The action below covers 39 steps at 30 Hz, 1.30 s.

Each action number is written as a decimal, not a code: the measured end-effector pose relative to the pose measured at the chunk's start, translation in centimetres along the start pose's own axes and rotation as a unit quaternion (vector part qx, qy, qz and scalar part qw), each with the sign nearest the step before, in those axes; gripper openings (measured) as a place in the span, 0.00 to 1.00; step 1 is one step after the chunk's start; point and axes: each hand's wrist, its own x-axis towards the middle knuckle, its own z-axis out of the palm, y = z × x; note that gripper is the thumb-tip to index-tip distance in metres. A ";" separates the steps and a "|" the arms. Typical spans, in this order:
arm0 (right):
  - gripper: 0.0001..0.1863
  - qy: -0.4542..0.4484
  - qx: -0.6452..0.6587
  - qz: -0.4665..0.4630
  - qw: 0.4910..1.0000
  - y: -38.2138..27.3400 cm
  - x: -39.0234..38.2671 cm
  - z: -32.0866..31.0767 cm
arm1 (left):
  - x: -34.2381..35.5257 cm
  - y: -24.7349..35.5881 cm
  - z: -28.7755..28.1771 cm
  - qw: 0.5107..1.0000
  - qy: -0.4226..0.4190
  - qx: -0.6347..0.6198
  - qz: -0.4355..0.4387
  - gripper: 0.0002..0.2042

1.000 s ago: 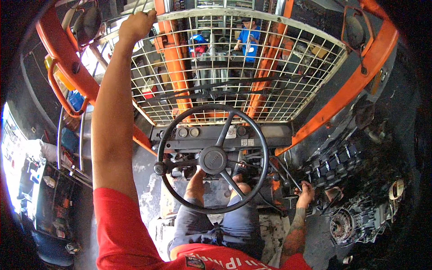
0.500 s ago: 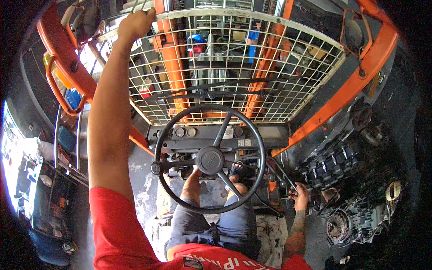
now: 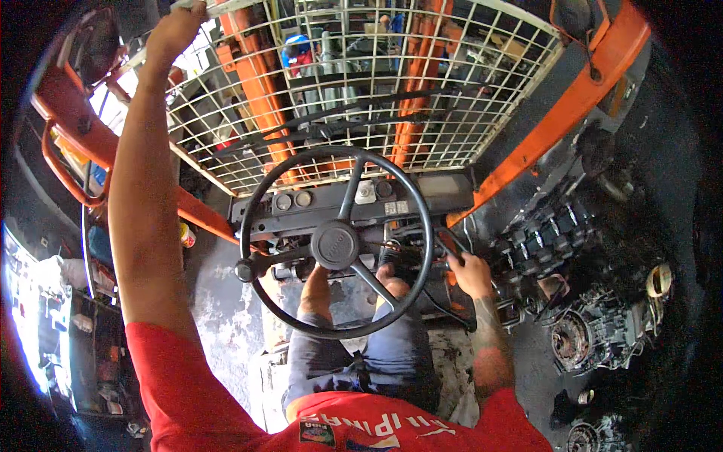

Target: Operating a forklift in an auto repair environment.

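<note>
High at the far left, my left hand (image 3: 177,36) is closed around the pale top rail of a wire mesh guard (image 3: 520,98), with the arm stretched out. My right hand (image 3: 468,275) is closed on a black control lever (image 3: 449,248) to the right of the steering wheel; its fingers partly hide the grip. Neither hand touches the black steering wheel (image 3: 335,248), which stands over my legs and has a round knob (image 3: 245,270) on its left rim. Behind the wheel lies a dark dashboard (image 3: 316,215) with round gauges.
Orange posts (image 3: 557,128) flank the mesh, and orange mast rails (image 3: 260,83) rise beyond it. Dark engine parts (image 3: 546,245) and a dismantled gearbox-like unit (image 3: 595,339) lie on the floor at right. A person in a blue cap (image 3: 295,51) is beyond the mesh.
My right hand has moved forward and left onto the lever's upper part. The whole view has shifted, so the wheel and mesh sit further left and higher; my left hand still holds the rail.
</note>
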 end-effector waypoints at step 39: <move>0.23 -0.285 -0.028 0.226 0.931 3.7 -1.4 6.4 | -2.1 2.2 -2.1 0.992 -0.005 0.107 0.061 0.12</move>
